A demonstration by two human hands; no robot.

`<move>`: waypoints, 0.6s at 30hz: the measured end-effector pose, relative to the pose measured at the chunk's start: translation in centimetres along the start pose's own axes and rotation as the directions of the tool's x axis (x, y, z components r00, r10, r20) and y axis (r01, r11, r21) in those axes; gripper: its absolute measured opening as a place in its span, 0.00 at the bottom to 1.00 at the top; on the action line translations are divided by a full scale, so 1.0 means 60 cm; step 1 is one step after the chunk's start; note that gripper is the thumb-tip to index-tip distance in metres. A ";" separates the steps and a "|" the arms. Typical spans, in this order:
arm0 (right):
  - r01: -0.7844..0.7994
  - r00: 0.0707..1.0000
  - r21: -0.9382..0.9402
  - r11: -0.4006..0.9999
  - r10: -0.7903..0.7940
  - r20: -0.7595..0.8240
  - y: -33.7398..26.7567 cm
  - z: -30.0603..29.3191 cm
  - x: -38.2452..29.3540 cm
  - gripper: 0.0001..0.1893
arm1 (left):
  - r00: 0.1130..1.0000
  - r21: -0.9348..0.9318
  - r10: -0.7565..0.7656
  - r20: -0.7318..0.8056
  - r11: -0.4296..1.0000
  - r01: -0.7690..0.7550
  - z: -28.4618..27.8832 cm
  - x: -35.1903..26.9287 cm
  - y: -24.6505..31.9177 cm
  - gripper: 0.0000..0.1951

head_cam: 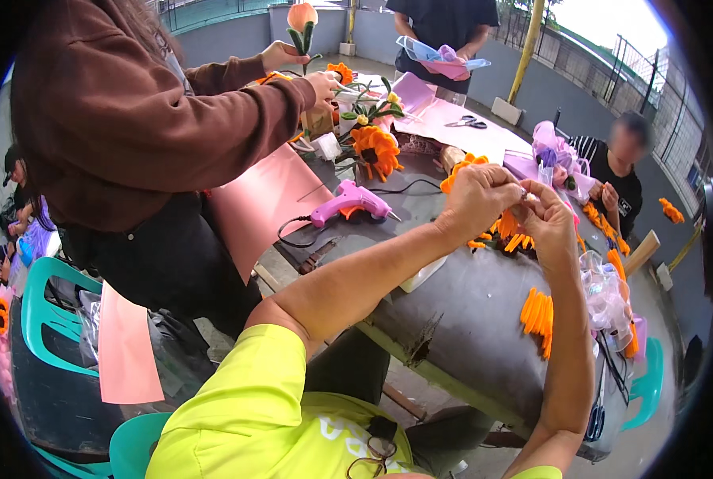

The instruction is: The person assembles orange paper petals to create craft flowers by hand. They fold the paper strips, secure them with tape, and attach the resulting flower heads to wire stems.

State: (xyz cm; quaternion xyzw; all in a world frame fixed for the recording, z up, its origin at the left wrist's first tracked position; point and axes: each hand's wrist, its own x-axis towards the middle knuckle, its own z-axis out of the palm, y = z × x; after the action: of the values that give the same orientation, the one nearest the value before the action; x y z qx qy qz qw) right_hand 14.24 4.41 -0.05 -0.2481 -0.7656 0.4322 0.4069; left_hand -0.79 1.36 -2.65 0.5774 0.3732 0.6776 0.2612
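Above the dark table (470,311), my left hand (479,194) and my right hand (545,221) meet, their fingertips pinching something small between them. It is mostly hidden by the fingers, so I cannot tell what it is. Orange fuzzy-stem petals (506,226) show just below and between the hands, and an orange flower piece (465,170) appears behind the left one. A pile of orange chenille stem pieces (537,317) lies beside my right forearm. A pink hot glue gun (353,202) rests on the table to the left, its nozzle towards my hands.
A person in a brown sweater (153,120) stands at the left, holding a peach flower (302,17). Two other people are across the table. Scissors (467,122) lie on pink wrapping paper (446,120); more scissors (595,413) lie at the near right edge. A sunflower (375,149) stands behind the glue gun.
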 end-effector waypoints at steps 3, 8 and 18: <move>0.014 1.000 0.103 0.995 -0.016 0.021 0.009 -0.021 0.007 0.14 | 0.998 -0.045 0.067 -0.014 0.997 -0.067 0.009 0.004 -0.006 0.09; 0.000 0.998 0.018 1.000 -0.001 0.061 0.001 -0.031 0.011 0.16 | 1.000 -0.044 0.021 -0.023 0.999 -0.022 0.010 -0.002 0.005 0.09; -0.036 0.999 0.020 0.999 0.036 0.011 0.007 -0.032 -0.026 0.17 | 0.991 0.020 0.130 0.016 0.991 -0.131 0.014 -0.009 0.002 0.05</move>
State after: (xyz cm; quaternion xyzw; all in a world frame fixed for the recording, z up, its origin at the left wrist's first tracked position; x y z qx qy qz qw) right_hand 16.70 4.34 -0.50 -0.2551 -0.7587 0.4487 0.3974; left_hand 0.16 1.06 -2.84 0.6082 0.3399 0.6850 0.2129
